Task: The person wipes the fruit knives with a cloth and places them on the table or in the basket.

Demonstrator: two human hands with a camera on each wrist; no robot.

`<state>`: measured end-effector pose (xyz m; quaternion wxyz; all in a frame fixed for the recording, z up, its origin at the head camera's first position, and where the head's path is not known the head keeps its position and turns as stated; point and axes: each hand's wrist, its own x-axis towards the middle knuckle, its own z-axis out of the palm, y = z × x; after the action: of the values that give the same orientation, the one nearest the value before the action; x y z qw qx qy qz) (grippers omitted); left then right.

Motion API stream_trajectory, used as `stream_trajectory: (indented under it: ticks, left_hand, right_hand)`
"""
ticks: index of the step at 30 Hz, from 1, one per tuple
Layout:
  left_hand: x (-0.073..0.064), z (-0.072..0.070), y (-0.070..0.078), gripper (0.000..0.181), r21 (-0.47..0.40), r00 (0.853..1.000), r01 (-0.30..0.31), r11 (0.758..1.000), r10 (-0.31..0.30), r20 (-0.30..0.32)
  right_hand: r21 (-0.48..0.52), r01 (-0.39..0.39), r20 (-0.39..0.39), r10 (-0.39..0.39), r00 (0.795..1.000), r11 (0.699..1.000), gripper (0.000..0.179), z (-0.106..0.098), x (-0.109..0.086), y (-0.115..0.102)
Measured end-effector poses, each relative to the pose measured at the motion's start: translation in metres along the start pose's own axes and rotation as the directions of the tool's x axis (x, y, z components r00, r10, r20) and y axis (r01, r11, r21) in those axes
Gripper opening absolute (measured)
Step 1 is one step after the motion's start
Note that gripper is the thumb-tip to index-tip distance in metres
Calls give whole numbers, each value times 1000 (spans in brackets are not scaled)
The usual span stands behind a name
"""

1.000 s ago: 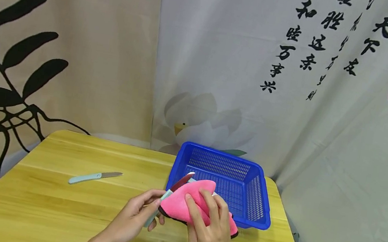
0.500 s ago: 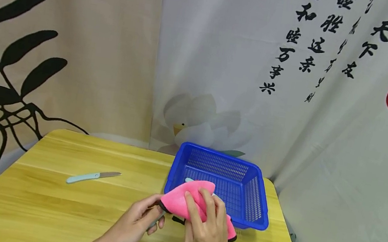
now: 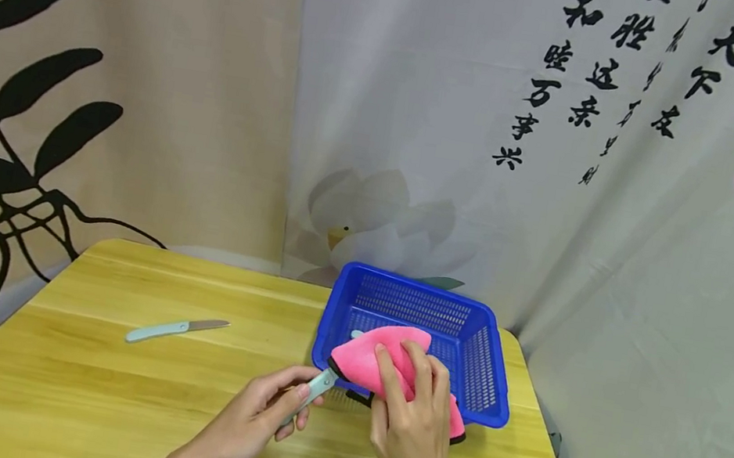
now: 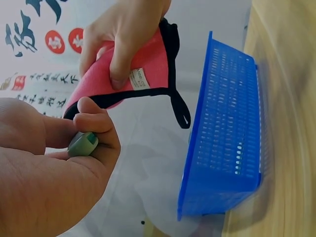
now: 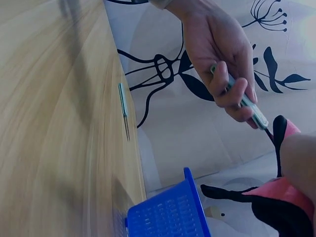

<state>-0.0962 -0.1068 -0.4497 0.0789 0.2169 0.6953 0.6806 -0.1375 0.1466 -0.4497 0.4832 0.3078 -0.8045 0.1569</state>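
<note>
While the left hand (image 3: 262,407) curls its fingers round the handle of a pale-blue knife (image 3: 319,386), the right hand (image 3: 413,418) pinches a folded pink cloth (image 3: 362,355) just beyond that handle. Knife and cloth are raised above the worktop (image 3: 70,359), near a blue basket (image 3: 413,299) whose near rim the cloth partly hides in the head view. Only a short dark length of blade shows in the right wrist view, so which way its edge faces cannot be told. The step in hand appears to be wiping the blade; good practice would place several layers between skin and steel, lay the fingers along the spine rather than the edge, and draw from handle toward tip with light, even pressure. The black hanging loop (image 4: 176,101) is best turned clear of the edge. A second knife (image 3: 186,326) lies well apart at left, its blade bare.
</note>
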Motion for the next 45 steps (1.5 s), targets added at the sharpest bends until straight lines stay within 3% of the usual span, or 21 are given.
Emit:
stream_trajectory:
  ticks: [6,14,22,30,35,45]
  left_hand:
    - [2,0,2,36,-11,999,35,999,-35,17]
    - [0,-1,-1,36,-17,999,40,999,-40,1]
    - [3,0,-3,38,-44,998,43,998,-45,-42]
    - [4,4,-5,34,-38,999,1,999,-2,-44]
    - [4,5,-6,30,-32,999,-15,999,14,-46]
    - [3,5,-3,30,-22,1000,8,1000,-8,-18]
  right_hand:
    - [-9,-29,-25,29,999,1000,57,-3,0,15]
    - [23,-92,-51,93,994,995,57,-11,0,22]
    - [97,12,-54,-7,999,995,57,-8,-1,-3]
    - [84,105,-36,-102,994,991,41,2,-5,-24]
    - [48,108,-18,-107,994,993,42,5,-5,-28]
    - [1,76,-2,-76,997,997,40,6,-4,-21]
